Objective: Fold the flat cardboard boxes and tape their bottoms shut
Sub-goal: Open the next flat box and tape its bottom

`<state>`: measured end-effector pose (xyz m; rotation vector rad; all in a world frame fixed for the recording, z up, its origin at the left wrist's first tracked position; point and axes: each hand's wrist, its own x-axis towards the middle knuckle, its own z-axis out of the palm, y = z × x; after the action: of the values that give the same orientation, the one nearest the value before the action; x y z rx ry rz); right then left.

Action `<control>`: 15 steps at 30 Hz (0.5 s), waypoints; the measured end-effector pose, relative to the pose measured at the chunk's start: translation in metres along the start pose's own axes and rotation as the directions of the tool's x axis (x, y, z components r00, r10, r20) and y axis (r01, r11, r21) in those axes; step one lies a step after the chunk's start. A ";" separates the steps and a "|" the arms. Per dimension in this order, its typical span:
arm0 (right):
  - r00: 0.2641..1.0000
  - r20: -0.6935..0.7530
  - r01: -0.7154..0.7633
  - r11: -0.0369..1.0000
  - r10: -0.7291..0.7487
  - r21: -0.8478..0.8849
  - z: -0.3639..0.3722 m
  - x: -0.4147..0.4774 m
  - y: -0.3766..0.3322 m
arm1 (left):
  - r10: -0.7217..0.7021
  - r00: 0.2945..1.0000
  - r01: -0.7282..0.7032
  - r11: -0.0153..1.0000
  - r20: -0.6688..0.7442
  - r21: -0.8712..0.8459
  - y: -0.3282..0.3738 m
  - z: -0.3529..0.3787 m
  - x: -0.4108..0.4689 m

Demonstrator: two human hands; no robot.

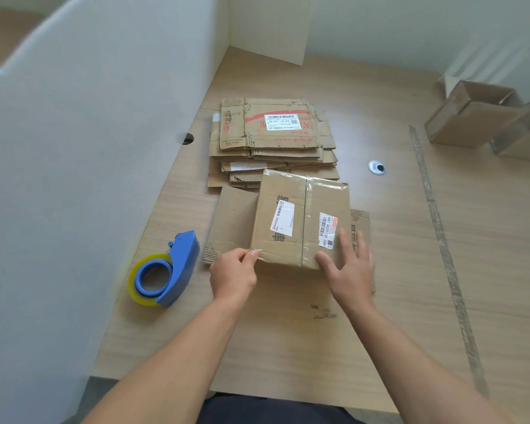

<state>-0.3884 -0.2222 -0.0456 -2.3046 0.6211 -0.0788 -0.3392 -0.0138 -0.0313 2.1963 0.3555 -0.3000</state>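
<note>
The box [283, 191] is set bottom-up on the table [496, 240], just in front of a stack of flat boxes [273, 139]. Its seam is covered by clear tape [318, 183]. Its open flaps are largely hidden beneath it. Its near right corner is covered by the right grip [349, 264], laid flat with fingers spread. Tape at the near left corner is pinched by the left grip [233, 273] between thumb and forefinger. The label print cannot be read. A blue tape dispenser [182, 258] is laid left of the box, apart from it. Folded boxes [468, 117] at far right are blurred and partly cut off. The wood-grain table is bordered by white panels [74, 148]; a metal cable hole [377, 167] and a long tape strip [441, 240] are seen on it.
</note>
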 end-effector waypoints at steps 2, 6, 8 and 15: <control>0.988 0.042 -0.151 0.978 0.146 0.146 0.003 -0.009 0.000 | 0.015 1.000 -0.015 0.999 -0.021 0.040 0.001 0.001 -0.002; 0.987 0.040 -0.162 0.950 0.157 0.268 0.009 -0.018 0.004 | 0.052 0.998 -0.049 0.993 -0.028 0.105 0.004 0.006 -0.014; 0.981 0.056 -0.194 0.936 0.186 0.293 0.006 -0.016 0.007 | 0.022 1.000 -0.022 0.998 -0.002 0.062 0.007 0.013 -0.021; 0.987 0.102 -0.148 0.959 0.126 0.242 -0.003 -0.009 0.014 | -0.166 0.986 0.161 0.914 0.019 -0.372 -0.003 0.043 -0.032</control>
<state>-0.4032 -0.2288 -0.0515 -2.0066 0.6843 0.0079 -0.3736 -0.0509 -0.0484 1.7977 0.5582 -0.2828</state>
